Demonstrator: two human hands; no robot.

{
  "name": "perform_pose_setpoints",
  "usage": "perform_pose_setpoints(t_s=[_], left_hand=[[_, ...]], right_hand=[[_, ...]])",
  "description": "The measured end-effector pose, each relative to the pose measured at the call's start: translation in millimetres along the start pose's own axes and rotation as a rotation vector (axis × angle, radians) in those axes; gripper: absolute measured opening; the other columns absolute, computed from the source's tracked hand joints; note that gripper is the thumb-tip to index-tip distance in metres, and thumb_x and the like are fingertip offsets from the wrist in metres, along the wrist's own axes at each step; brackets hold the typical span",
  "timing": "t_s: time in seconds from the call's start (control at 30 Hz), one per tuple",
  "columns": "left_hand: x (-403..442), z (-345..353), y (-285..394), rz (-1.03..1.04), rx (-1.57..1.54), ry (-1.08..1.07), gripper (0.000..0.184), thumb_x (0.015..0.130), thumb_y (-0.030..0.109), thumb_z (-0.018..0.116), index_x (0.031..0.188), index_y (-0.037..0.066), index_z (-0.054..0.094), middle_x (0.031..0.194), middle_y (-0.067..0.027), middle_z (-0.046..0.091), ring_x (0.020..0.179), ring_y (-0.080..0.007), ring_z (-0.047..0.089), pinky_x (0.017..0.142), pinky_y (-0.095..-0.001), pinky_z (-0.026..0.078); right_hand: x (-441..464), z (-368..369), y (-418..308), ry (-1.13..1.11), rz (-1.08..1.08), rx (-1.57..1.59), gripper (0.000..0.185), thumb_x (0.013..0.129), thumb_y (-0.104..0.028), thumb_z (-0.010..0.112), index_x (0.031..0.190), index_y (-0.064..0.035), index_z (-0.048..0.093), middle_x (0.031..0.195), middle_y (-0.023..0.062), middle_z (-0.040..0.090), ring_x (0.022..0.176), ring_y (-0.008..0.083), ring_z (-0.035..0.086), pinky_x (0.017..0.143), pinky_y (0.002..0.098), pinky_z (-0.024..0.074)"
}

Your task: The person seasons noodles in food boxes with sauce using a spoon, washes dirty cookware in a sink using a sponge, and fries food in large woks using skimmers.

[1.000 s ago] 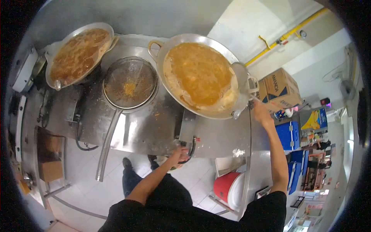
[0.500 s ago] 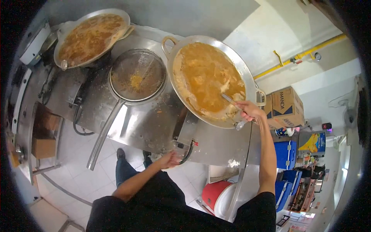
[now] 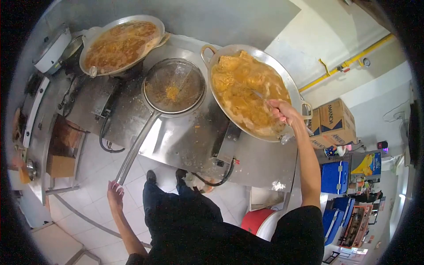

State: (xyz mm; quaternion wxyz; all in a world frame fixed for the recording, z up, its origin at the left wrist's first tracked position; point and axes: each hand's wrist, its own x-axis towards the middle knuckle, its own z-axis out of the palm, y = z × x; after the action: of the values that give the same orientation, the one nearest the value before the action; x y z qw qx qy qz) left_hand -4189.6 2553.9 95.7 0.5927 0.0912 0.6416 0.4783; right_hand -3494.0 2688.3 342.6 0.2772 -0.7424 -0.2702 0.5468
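Observation:
My right hand (image 3: 285,112) is closed around a slim metal utensil (image 3: 258,93), whose far end reaches into the oil; its exact kind is unclear. Beneath it is a large wok (image 3: 282,73) of bubbling oil, with battered golden pieces (image 3: 229,70) floating at the far left side. My left hand (image 3: 115,194) has its fingers curled at the handle end of a long-handled mesh strainer (image 3: 134,152). The strainer's round basket, holding golden crumbs (image 3: 172,92), rests on the steel counter between two woks.
A second wok (image 3: 160,30) of foaming oil stands at the back left. The steel counter (image 3: 185,145) carries burner hoses (image 3: 229,172) along its front. Amanda cardboard boxes (image 3: 338,119), blue coolers (image 3: 334,176) and a red bucket (image 3: 256,220) are on the right.
My left hand has moved left and down from the counter's front to the strainer handle. Battered pieces now show above the oil, and the utensil in my right hand has shifted. The view has shifted slightly.

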Motion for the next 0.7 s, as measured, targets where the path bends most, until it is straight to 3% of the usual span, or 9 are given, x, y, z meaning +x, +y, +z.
perform_pose_setpoints(t_s=[0.1, 0.17, 0.23, 0.33, 0.4, 0.43, 0.53, 0.63, 0.7], left_hand=[[-21.9, 53.3, 31.5, 0.017, -0.07, -0.328, 0.049, 0.093, 0.049, 0.044, 0.114, 0.006, 0.05, 0.099, -0.0102, 0.06, 0.067, -0.0156, 0.057, 0.056, -0.0271, 0.048], [-23.7, 86.2, 59.2, -0.198, -0.051, -0.609, 0.049, 0.094, 0.048, 0.042, 0.113, 0.004, 0.049, 0.111, -0.0169, 0.059, 0.071, -0.0189, 0.06, 0.058, -0.0297, 0.052], [-18.0, 114.3, 63.2, -0.275, -0.071, -0.716, 0.047, 0.095, 0.042, 0.042, 0.118, 0.002, 0.047, 0.122, -0.0224, 0.054, 0.069, -0.0195, 0.062, 0.052, -0.0259, 0.052], [5.9, 143.7, 66.1, -0.279, 0.03, -0.733, 0.042, 0.095, 0.03, 0.045, 0.125, 0.001, 0.043, 0.107, -0.0172, 0.06, 0.056, -0.0131, 0.055, 0.04, -0.02, 0.044], [27.5, 150.4, 64.4, -0.447, -0.066, -0.899, 0.038, 0.094, 0.022, 0.047, 0.126, 0.001, 0.043, 0.092, -0.0111, 0.057, 0.05, -0.0086, 0.046, 0.036, -0.0178, 0.038], [33.5, 151.3, 67.0, -0.533, -0.112, -0.981, 0.037, 0.094, 0.017, 0.047, 0.127, 0.002, 0.043, 0.084, -0.0081, 0.056, 0.046, -0.0064, 0.042, 0.034, -0.0167, 0.035], [0.3, 158.5, 78.5, -0.617, -0.132, -0.866, 0.041, 0.093, 0.013, 0.049, 0.13, -0.002, 0.039, 0.07, -0.0009, 0.043, 0.042, -0.0023, 0.031, 0.029, -0.0174, 0.029], [-4.4, 144.7, 73.3, -0.649, -0.136, -0.907, 0.037, 0.094, 0.013, 0.047, 0.127, -0.001, 0.041, 0.07, -0.0001, 0.045, 0.041, -0.0028, 0.031, 0.03, -0.0167, 0.028], [-10.0, 132.5, 73.2, -0.642, -0.126, -0.889, 0.032, 0.094, 0.012, 0.046, 0.124, 0.001, 0.044, 0.069, 0.0004, 0.044, 0.041, -0.003, 0.031, 0.03, -0.0166, 0.027]], right_hand=[[-20.0, 13.0, 3.8, 0.081, -0.062, 0.012, 0.027, 0.096, -0.018, 0.044, 0.118, -0.0031, 0.051, 0.053, -0.0045, 0.036, 0.039, 0.0046, 0.024, 0.032, 0.0209, 0.0178], [-32.0, 11.2, 11.2, 0.144, -0.072, -0.069, 0.024, 0.096, -0.018, 0.043, 0.111, -0.003, 0.053, 0.053, -0.0039, 0.038, 0.038, 0.005, 0.026, 0.031, 0.0213, 0.019], [-42.4, 3.7, 14.9, 0.194, -0.065, -0.143, 0.021, 0.096, -0.018, 0.043, 0.106, -0.0033, 0.054, 0.053, -0.0036, 0.04, 0.038, 0.0053, 0.027, 0.031, 0.0217, 0.0198], [-55.7, -6.1, 7.7, 0.255, -0.029, -0.293, 0.019, 0.095, -0.018, 0.042, 0.103, -0.0043, 0.054, 0.054, -0.0033, 0.042, 0.037, 0.0049, 0.03, 0.031, 0.0215, 0.0204], [-64.2, -10.3, -4.9, 0.298, 0.007, -0.463, 0.021, 0.095, -0.017, 0.041, 0.107, -0.0053, 0.053, 0.054, -0.0031, 0.046, 0.037, 0.0035, 0.033, 0.031, 0.0203, 0.0204], [-37.7, -36.9, 5.1, 0.296, 0.03, -0.429, 0.02, 0.093, -0.017, 0.043, 0.102, -0.0042, 0.054, 0.055, -0.0007, 0.049, 0.036, 0.006, 0.037, 0.031, 0.0223, 0.0246], [-6.9, -52.7, -12.9, 0.326, 0.19, -0.823, 0.016, 0.087, -0.013, 0.047, 0.083, -0.0028, 0.058, 0.052, 0.0043, 0.051, 0.036, 0.0118, 0.043, 0.03, 0.0274, 0.0292], [-7.2, -2.6, -31.7, 0.332, 0.078, -1.574, 0.019, 0.079, -0.009, 0.048, 0.063, -0.0013, 0.055, 0.048, 0.0105, 0.051, 0.036, 0.0171, 0.047, 0.03, 0.0325, 0.0314], [-11.1, 9.6, -13.0, 0.566, -0.228, -1.477, 0.021, 0.076, -0.007, 0.049, 0.056, -0.0009, 0.052, 0.047, 0.0138, 0.051, 0.035, 0.0188, 0.047, 0.03, 0.0338, 0.0314]])
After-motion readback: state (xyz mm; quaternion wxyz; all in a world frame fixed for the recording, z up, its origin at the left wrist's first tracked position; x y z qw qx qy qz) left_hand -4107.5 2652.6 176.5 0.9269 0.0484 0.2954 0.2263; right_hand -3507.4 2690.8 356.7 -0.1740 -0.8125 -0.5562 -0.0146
